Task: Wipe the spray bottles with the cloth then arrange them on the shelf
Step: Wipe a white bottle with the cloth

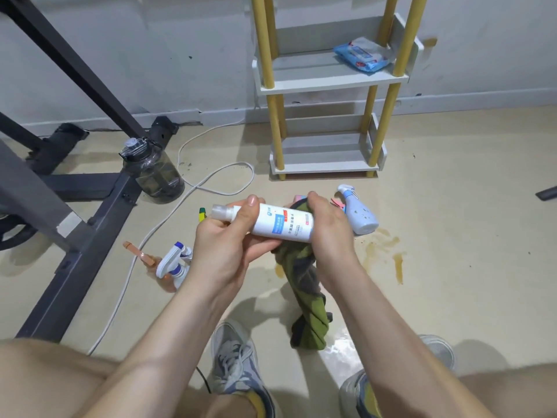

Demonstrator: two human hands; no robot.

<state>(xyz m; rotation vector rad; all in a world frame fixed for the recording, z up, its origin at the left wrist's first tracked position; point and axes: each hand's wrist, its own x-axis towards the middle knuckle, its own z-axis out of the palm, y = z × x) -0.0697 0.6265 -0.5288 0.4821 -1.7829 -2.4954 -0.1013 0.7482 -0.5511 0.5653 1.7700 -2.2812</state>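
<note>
My left hand (229,233) grips a white spray bottle (277,224) with a blue label, held sideways with its clear cap to the left. My right hand (327,227) holds a green and grey cloth (304,285) wrapped around the bottle's base; the cloth hangs down toward the floor. A light blue spray bottle (360,214) lies on the floor to the right. A white and blue trigger sprayer on an amber bottle (173,265) lies to the left. The white shelf with yellow posts (328,82) stands ahead against the wall.
A blue wipes packet (361,55) lies on the upper shelf. A dark water jug (153,170), a black metal frame (90,194) and a white cable (211,176) are at the left. Yellowish spill stains (388,251) mark the floor. My shoes (235,363) are below.
</note>
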